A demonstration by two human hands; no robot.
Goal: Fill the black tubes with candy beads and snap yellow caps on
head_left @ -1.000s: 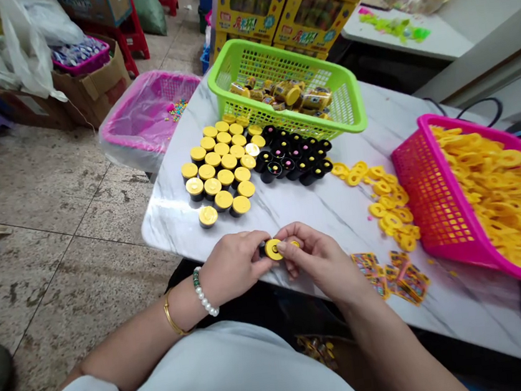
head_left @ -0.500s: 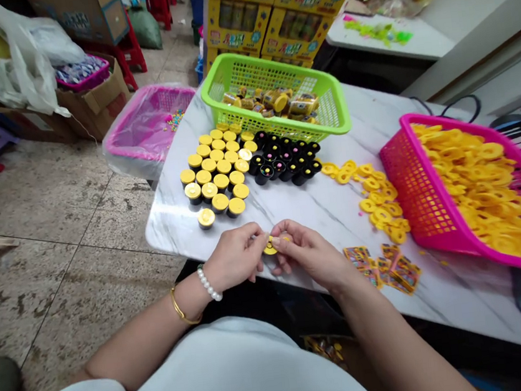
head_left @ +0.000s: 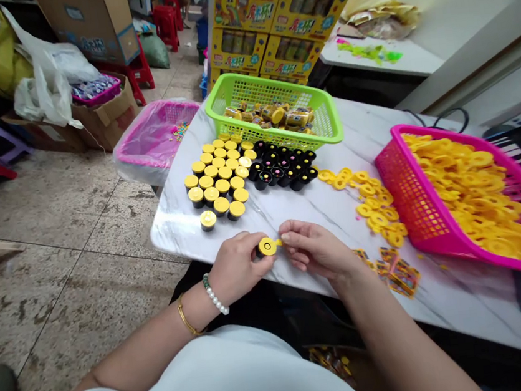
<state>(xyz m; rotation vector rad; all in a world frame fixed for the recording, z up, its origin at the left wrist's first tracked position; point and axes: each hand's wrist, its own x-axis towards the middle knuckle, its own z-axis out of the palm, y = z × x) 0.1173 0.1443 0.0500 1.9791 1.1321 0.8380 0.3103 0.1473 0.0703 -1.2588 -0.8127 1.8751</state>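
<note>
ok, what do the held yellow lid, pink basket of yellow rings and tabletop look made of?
Yellow lid in the left hand: probably moulded plastic, satin; even colour, crisp edge.
Pink basket: probably moulded plastic, slightly glossy; uniform colour, regular perforations.
Tabletop: white with grey veins, glossy given the glare; stone or printed laminate, can't tell.

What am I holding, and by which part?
Your left hand grips a yellow-topped black cup by its side; the right hand is at its tab, pinch unclear.

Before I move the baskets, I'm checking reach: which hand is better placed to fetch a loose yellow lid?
Right hand, probably: it is nearer the loose lids, while the left hand grips a lidded cup.
</note>
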